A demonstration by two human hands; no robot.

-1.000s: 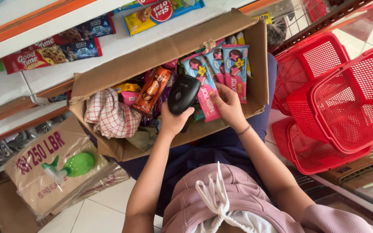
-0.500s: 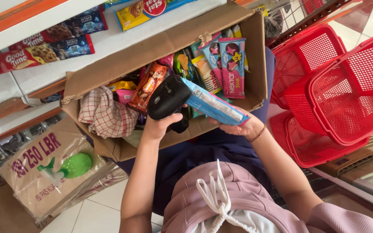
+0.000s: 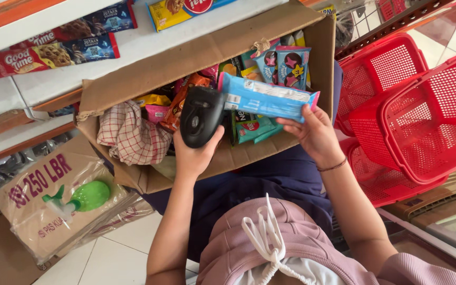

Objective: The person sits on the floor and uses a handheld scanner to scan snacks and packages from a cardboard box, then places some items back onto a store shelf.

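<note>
My left hand [image 3: 193,153] grips a black handheld scanner [image 3: 200,116], its head pointing up at the end of a long blue snack packet [image 3: 267,97]. My right hand [image 3: 312,132] holds that packet by its right end, level above an open cardboard box [image 3: 196,58] on my lap. The box is full of colourful snack packets [image 3: 283,63] and a red-checked cloth [image 3: 133,134] at its left.
Red plastic shopping baskets [image 3: 418,111] are stacked at the right. White shelves with biscuit packets [image 3: 54,50] run along the top left. A flat cardboard carton in plastic with a green spray bottle [image 3: 83,198] lies on the tiled floor at the lower left.
My right hand has lifted the blue packet out of the box and turned it level. The scanner in my left hand now points at the packet's end.
</note>
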